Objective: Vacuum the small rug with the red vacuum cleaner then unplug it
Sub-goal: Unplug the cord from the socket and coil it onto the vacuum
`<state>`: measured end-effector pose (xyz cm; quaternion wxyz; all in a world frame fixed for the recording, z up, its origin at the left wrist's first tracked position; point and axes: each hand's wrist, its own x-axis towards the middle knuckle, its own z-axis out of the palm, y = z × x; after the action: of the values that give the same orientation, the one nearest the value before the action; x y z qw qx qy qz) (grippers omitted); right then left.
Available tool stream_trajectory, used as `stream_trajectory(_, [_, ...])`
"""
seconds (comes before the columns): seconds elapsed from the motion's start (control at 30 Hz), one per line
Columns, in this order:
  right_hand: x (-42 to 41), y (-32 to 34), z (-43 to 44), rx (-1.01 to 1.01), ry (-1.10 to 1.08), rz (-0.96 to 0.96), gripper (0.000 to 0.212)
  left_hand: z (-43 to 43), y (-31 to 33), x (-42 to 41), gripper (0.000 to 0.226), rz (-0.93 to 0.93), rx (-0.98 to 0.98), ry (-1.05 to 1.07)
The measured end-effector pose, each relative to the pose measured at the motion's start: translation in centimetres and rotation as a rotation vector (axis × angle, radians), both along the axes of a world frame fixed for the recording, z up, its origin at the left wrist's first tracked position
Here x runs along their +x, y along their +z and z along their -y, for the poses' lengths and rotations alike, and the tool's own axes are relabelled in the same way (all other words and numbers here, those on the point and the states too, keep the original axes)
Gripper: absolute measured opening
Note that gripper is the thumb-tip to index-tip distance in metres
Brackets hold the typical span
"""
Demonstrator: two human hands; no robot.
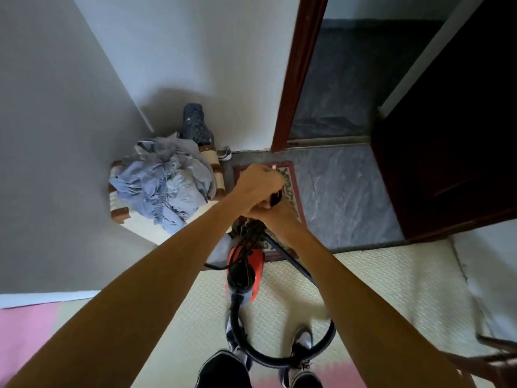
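Note:
The red vacuum cleaner (256, 265) stands on the floor just below my hands, at the near edge of the small red-bordered patterned rug (294, 196). Its black hose (321, 344) loops back around my feet. A black tube (292, 260) runs off diagonally to the right. My left hand (257, 182) is closed over a black end piece above the rug. Pressed against it from below, my right hand (279, 215) grips a bundle of black cord (249, 232) that hangs onto the vacuum. Exactly what the left hand holds is partly hidden.
A woven stool (215, 163) piled with blue-grey clothes (165, 189) stands in the corner to the left. A dark wooden door (447, 163) is open on the right, beside a doorway with a metal threshold (330, 141). Cream and pink foam mats (391, 289) cover the near floor.

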<state>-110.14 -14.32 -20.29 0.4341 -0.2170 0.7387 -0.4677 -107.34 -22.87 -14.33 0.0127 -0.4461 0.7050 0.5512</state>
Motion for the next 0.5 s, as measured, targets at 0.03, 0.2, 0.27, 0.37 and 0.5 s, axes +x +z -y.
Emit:
stream_trajectory(0.03, [0.3, -0.4, 0.6, -0.002, -0.056, 0.003, 0.023, 0.2, 0.1, -0.2, 0.015, 0.005, -0.069, -0.055])
stream_trajectory(0.2, [-0.3, 0.6, 2.4, -0.121, -0.222, -0.037, 0.028, 2.1, 0.3, -0.3, 0.011, -0.145, -0.553, -0.209])
stream_trajectory(0.27, [-1.3, 0.3, 1.5, -0.136, -0.365, -0.084, 0.020, 3.5, -0.4, 0.8, 0.035, -0.351, -0.563, -0.022])
stream_trajectory(0.37, [-2.5, -0.5, 0.4, -0.075, -0.485, 0.041, 0.019, 3.2, -4.9, 4.1, 0.073, -0.422, 0.060, -0.147])
stream_trajectory(0.5, [-3.3, -1.6, 0.8, -0.191, -0.581, 0.286, 0.006, -0.1, -14.6, 6.2, 0.108, -0.091, -0.113, -0.475])
